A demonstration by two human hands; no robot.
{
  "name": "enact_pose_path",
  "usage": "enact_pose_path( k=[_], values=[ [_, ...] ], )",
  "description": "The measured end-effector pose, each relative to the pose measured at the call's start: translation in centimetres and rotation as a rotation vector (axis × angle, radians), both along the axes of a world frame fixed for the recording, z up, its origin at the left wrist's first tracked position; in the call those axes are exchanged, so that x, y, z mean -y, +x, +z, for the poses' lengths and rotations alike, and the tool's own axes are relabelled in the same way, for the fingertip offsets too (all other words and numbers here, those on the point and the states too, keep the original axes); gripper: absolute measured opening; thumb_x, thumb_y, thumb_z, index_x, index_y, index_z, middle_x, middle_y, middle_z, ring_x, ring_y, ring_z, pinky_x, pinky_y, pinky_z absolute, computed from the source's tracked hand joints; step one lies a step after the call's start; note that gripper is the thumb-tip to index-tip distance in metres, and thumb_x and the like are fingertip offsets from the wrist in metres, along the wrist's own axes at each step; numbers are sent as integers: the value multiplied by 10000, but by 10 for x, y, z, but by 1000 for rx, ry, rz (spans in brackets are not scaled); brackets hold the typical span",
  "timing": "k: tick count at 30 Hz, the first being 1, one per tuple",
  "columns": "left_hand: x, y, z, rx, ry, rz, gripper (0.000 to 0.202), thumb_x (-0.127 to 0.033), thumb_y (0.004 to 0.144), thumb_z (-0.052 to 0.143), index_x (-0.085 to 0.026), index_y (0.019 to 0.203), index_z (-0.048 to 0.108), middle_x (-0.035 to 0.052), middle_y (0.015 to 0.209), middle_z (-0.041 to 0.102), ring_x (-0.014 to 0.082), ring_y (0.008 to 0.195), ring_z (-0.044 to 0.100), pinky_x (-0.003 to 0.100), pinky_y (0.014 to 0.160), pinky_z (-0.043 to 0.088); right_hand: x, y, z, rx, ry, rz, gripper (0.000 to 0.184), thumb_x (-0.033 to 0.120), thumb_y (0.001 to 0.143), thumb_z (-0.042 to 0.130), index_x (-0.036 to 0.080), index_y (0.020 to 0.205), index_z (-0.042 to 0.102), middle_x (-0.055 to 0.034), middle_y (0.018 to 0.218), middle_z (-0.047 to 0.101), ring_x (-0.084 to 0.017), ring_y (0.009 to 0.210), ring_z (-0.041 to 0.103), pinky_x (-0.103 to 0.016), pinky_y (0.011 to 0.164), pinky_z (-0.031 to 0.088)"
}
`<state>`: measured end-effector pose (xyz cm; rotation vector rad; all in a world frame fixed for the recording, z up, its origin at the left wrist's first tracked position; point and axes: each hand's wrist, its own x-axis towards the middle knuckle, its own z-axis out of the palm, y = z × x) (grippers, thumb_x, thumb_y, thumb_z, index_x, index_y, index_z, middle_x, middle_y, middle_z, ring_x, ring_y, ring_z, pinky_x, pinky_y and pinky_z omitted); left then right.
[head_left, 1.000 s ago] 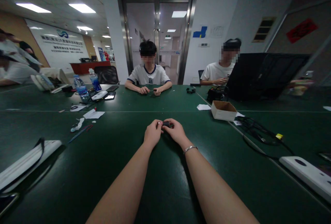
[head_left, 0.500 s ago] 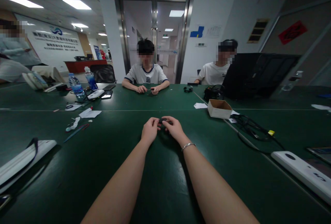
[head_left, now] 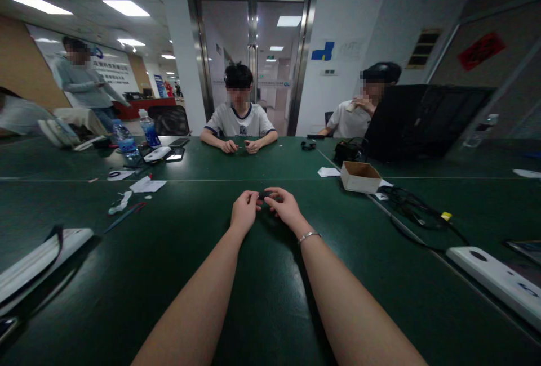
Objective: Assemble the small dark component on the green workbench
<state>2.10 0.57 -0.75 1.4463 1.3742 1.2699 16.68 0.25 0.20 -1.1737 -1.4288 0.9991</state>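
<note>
Both my hands meet over the green table (head_left: 270, 276), just in front of its seam. Between them is a small dark object (head_left: 264, 195), too small for me to tell its kind. My right hand (head_left: 285, 207) pinches it between thumb and fingers from the right. My left hand (head_left: 245, 209) is closed at its left end, fingertips touching or very near it; the fingers partly cover whatever is there. A silver bracelet (head_left: 309, 236) circles my right wrist.
A small open box (head_left: 360, 177) and tangled black cables (head_left: 401, 202) lie to the right, near a white power strip (head_left: 494, 270). Another white bar (head_left: 46, 264), paper scraps (head_left: 147, 184) and bottles (head_left: 124, 139) are on the left. Co-workers (head_left: 239, 121) sit across the table.
My hands have barely moved; the dark object shows a little more clearly between them. At far left a standing person has moved right, and the person at right has raised a hand toward their face.
</note>
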Motion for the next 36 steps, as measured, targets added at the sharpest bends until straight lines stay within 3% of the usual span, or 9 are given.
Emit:
enact_pose_path(
  k=[8, 18, 26, 36],
  values=[
    [-1, -1, 1, 7, -7, 25, 294, -421, 917, 489, -165, 930, 633, 45, 768, 693, 139, 627, 640, 226, 570, 446, 1, -1, 1, -9, 44, 7, 338, 176, 741, 675, 209, 1077, 671, -11, 940, 589, -60, 514, 528, -149, 377, 407],
    [-6, -4, -1, -6, -82, -45, 439, -543, 911, 464, -147, 868, 647, 56, 663, 690, 144, 570, 642, 235, 576, 463, -4, 3, -4, -79, 32, 39, 349, 148, 738, 684, 199, 1084, 685, -21, 969, 592, -38, 489, 536, -152, 399, 450],
    [0, -3, 6, -30, -60, -19, 480, -554, 919, 430, -145, 802, 651, 56, 633, 679, 144, 525, 615, 249, 567, 463, -4, 4, -4, -132, -8, 54, 321, 210, 738, 727, 177, 1056, 694, -1, 823, 608, -48, 469, 523, -158, 404, 453],
    [0, -3, 5, -69, -77, 9, 486, -559, 922, 407, -155, 807, 653, 50, 643, 682, 145, 532, 616, 250, 567, 453, -5, 3, -7, -99, 67, 76, 368, 191, 699, 721, 197, 1064, 678, -7, 922, 602, -40, 491, 519, -146, 391, 434]
  ],
)
